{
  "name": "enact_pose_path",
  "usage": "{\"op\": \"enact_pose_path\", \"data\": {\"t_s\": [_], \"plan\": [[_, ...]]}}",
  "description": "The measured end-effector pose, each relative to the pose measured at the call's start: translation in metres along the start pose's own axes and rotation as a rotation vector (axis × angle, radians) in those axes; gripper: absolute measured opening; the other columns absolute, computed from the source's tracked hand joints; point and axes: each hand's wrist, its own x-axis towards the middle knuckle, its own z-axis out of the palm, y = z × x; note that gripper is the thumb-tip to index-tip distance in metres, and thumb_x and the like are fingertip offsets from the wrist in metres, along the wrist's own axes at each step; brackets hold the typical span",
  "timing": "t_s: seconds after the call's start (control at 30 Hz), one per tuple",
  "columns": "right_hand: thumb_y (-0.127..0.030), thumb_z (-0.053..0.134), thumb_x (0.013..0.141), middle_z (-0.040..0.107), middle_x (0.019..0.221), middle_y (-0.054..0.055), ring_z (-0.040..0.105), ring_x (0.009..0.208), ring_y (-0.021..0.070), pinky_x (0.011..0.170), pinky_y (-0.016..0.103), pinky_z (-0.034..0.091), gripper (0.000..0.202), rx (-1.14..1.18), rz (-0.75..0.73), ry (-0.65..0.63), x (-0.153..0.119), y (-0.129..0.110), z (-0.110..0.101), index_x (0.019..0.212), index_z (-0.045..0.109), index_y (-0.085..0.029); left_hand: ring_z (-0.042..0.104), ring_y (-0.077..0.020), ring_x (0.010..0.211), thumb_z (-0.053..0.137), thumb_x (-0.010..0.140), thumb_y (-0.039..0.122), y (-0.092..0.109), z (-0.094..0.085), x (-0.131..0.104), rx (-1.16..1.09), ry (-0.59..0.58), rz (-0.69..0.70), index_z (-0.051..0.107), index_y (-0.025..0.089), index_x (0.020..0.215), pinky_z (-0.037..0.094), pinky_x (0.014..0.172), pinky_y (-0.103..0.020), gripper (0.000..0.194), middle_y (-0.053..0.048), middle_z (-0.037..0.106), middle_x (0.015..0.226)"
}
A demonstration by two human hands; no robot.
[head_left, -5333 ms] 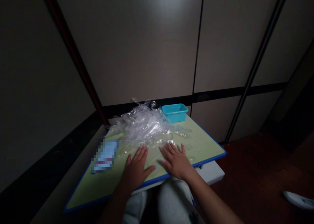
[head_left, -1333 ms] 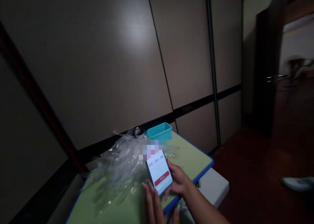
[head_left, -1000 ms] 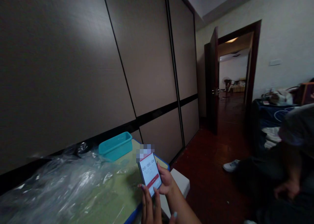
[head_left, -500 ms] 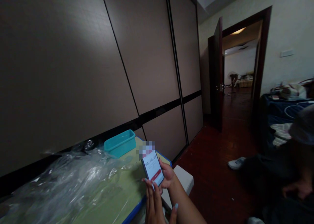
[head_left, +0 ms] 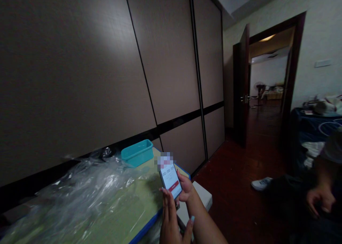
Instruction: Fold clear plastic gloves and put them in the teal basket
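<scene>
A smartphone [head_left: 170, 181] is held tilted over the corner of the table, its lit screen showing a timer and a red button. My right hand [head_left: 186, 186] grips the phone from its right side, with the fingers partly hidden behind it. In front of the phone's lower left edge is my left hand [head_left: 170, 217], its fingers stretched out and its thumb apart. The left fingertips overlap that edge; whether they press on it I cannot tell. Crumpled clear plastic sheeting [head_left: 88, 190] covers much of the table [head_left: 145, 197] to the left.
A turquoise plastic basin [head_left: 137, 154] stands at the table's back edge, near the wardrobe [head_left: 171, 58]. Below my right forearm is a white box [head_left: 204, 196]. Another person's hand [head_left: 320, 200] and shoe [head_left: 262, 183] show at right. Beyond is an open door [head_left: 242, 83].
The view has shifted, so the scene sits slightly further right. My hands keep the phone in nearly the same place. The other person's hand appears in a different position.
</scene>
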Motion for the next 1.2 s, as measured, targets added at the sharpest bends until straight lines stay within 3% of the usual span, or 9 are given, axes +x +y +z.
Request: {"op": "enact_pose_path", "data": {"t_s": [0.13, 0.33, 0.6, 0.83, 1.0, 1.2], "plan": [[-0.063, -0.021, 0.080, 0.059, 0.114, 0.021, 0.063, 0.064, 0.0210, 0.048, 0.033, 0.048, 0.092, -0.040, -0.001, 0.019, 0.000, 0.000, -0.001, 0.136, 0.032, -0.012, 0.007, -0.0331, 0.138, 0.048, 0.084, 0.022, 0.002, -0.001, 0.001, -0.013, -0.001, -0.005, -0.004, 0.015, 0.146, 0.033, 0.104, -0.050, 0.081, -0.016, 0.001, 0.153], [-0.061, -0.022, 0.081, 0.061, 0.109, 0.020, 0.063, 0.064, 0.0202, 0.046, 0.031, 0.048, 0.092, -0.041, -0.001, 0.001, -0.001, -0.001, 0.000, 0.133, 0.035, -0.011, 0.008, -0.0335, 0.138, 0.050, 0.084, 0.023, 0.004, -0.004, 0.003, -0.028, -0.011, -0.011, -0.003, 0.016, 0.146, 0.028, 0.107, -0.052, 0.082, -0.016, 0.002, 0.153], [-0.061, -0.021, 0.082, 0.062, 0.106, 0.021, 0.064, 0.066, 0.0229, 0.043, 0.032, 0.049, 0.091, -0.005, -0.009, -0.005, -0.002, -0.002, 0.002, 0.129, 0.039, -0.011, 0.011, -0.0315, 0.138, 0.048, 0.085, 0.023, 0.003, -0.005, 0.003, -0.038, -0.027, -0.047, -0.005, 0.016, 0.146, 0.030, 0.107, -0.050, 0.081, -0.015, 0.003, 0.153], [-0.061, -0.017, 0.084, 0.059, 0.113, 0.021, 0.064, 0.067, 0.0218, 0.047, 0.034, 0.049, 0.086, 0.012, -0.040, 0.023, -0.006, -0.003, 0.004, 0.135, 0.033, -0.012, 0.011, -0.0329, 0.138, 0.046, 0.086, 0.024, -0.003, -0.009, 0.004, -0.012, -0.057, -0.004, -0.004, 0.014, 0.146, 0.033, 0.105, -0.050, 0.078, -0.016, 0.003, 0.153], [-0.060, -0.021, 0.083, 0.059, 0.113, 0.022, 0.065, 0.070, 0.0250, 0.046, 0.035, 0.049, 0.087, 0.004, -0.018, 0.078, -0.036, -0.019, -0.005, 0.139, 0.025, -0.011, 0.013, -0.0317, 0.138, 0.042, 0.088, 0.023, 0.000, -0.012, 0.006, -0.047, -0.086, -0.004, -0.001, 0.018, 0.147, 0.033, 0.105, -0.050, 0.073, -0.013, 0.002, 0.154], [-0.062, -0.011, 0.086, 0.058, 0.115, 0.020, 0.064, 0.084, 0.0275, 0.051, 0.034, 0.050, 0.079, -0.017, -0.099, 0.239, -0.102, -0.038, -0.019, 0.136, 0.028, -0.015, 0.012, -0.0292, 0.138, 0.039, 0.089, 0.023, 0.012, -0.003, 0.007, -0.102, -0.030, -0.056, 0.005, 0.021, 0.147, 0.028, 0.108, -0.051, 0.066, -0.009, 0.007, 0.154]]}}
